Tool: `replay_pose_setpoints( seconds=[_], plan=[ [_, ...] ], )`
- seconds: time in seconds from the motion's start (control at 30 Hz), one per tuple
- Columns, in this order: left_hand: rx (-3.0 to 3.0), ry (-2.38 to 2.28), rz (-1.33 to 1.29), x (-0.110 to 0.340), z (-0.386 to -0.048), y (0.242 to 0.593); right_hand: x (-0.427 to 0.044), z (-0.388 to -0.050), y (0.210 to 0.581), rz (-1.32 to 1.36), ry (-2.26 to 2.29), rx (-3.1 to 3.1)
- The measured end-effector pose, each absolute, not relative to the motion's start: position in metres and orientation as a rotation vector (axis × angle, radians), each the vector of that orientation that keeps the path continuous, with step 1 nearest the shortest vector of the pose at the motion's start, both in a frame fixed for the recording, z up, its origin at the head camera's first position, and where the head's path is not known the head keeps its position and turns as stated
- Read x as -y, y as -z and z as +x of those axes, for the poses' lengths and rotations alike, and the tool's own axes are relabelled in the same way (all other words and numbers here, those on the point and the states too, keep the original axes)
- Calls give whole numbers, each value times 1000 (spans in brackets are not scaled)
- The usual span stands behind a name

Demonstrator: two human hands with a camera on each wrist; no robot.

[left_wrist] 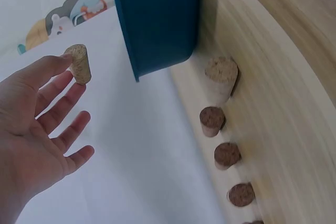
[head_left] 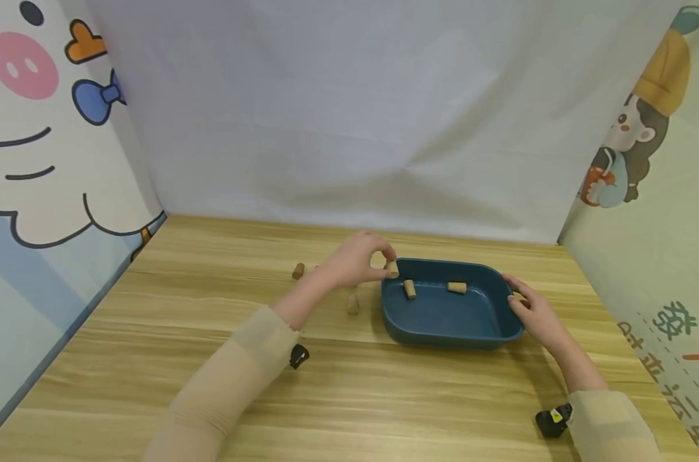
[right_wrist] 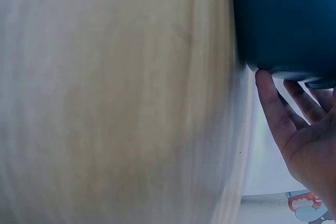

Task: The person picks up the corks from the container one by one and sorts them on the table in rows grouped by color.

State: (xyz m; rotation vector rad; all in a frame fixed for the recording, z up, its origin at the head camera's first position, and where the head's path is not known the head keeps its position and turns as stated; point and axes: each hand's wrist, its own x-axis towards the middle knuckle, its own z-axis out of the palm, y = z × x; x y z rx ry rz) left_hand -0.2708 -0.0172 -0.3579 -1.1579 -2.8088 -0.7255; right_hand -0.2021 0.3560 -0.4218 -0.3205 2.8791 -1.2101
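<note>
My left hand (head_left: 357, 260) pinches a light cork (head_left: 392, 269) between thumb and fingertips, just above the left rim of a dark blue basin (head_left: 447, 337). In the left wrist view the held cork (left_wrist: 80, 64) is tilted, and the other fingers are spread. Two corks lie inside the basin, one cork (head_left: 409, 289) near the left end and another cork (head_left: 456, 287) near the back wall. My right hand (head_left: 536, 317) holds the basin's right end at the rim. From the right wrist, its fingers (right_wrist: 273, 103) touch the basin's outer wall.
Left of the basin, a pale cork (head_left: 353, 303) and a brown cork (head_left: 298, 271) stand on the wooden table (head_left: 349, 398). The left wrist view shows several corks in a row, including a dark-topped cork (left_wrist: 212, 120). A white cloth (head_left: 349, 128) hangs behind.
</note>
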Motion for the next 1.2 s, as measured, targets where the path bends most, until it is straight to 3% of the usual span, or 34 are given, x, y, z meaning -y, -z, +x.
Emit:
replay_pose_setpoints(
  seconds=[0.33,1.2],
  plan=[
    [2770,786,-1159,50,-256,358,-355,-201,420,-355,1235,-2894],
    [3013,802,-1083,104,-264,420,-355,-201,423,-349,1250,-2883]
  ],
)
